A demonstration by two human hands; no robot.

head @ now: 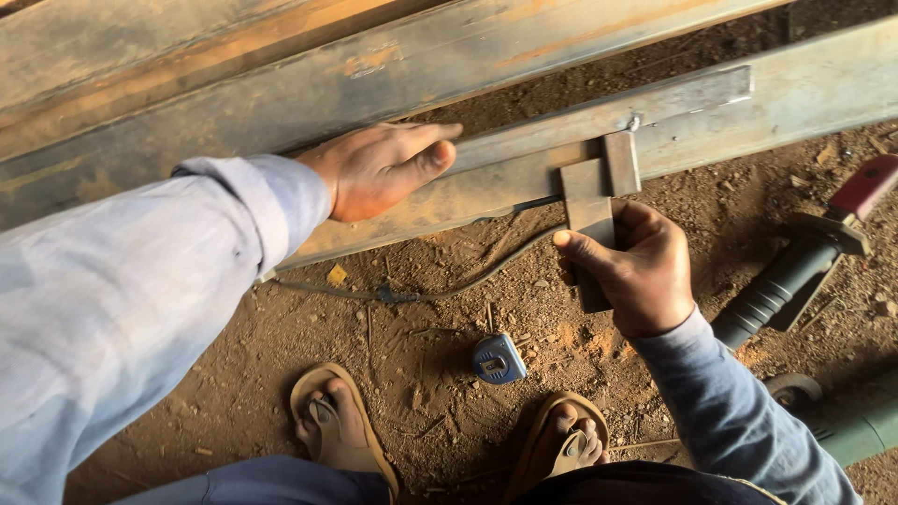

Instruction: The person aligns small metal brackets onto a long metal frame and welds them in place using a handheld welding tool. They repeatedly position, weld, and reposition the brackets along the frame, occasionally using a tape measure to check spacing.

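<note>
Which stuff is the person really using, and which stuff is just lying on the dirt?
In use: steel bar under the left hand; metal square in the right hand.

Lying about: tape measure, angle grinder, cable.

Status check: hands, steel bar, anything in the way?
Left hand flat on steel bar. Right hand grips metal square against it. Cable, tape measure below.

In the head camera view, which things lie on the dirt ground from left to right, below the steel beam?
Yellow scrap → left sandal → tape measure → right sandal → black-handled tool with red part.
</note>
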